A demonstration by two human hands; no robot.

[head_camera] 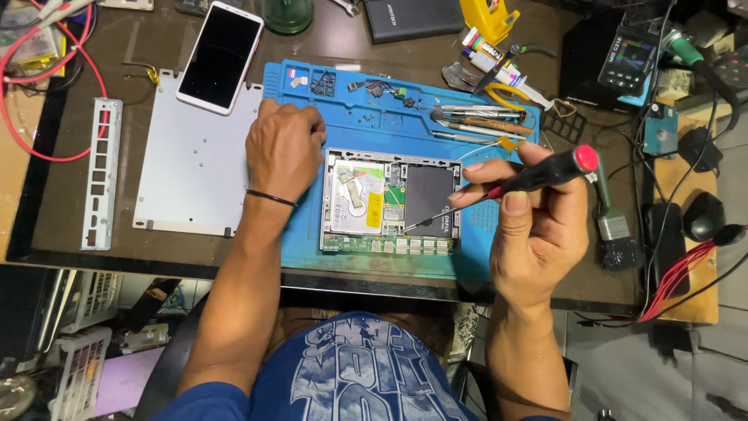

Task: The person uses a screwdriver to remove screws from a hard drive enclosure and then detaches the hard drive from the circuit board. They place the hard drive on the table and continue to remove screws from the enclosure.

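On the blue rubber repair mat (296,242) the opened silver mini computer case (388,201) lies pinned only by the left hand (284,148), fingers spread flat, gripping nothing – so the black-handled, red-capped screwdriver (538,175), pinched closed in the right hand (530,226), could skid onto the green circuit board (395,199)

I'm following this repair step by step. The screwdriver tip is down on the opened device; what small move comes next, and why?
Probably twist the screwdriver in the right hand: its tip already sits at the lower edge of the black module in the opened device, while the left hand steadies the case's corner on the blue mat.
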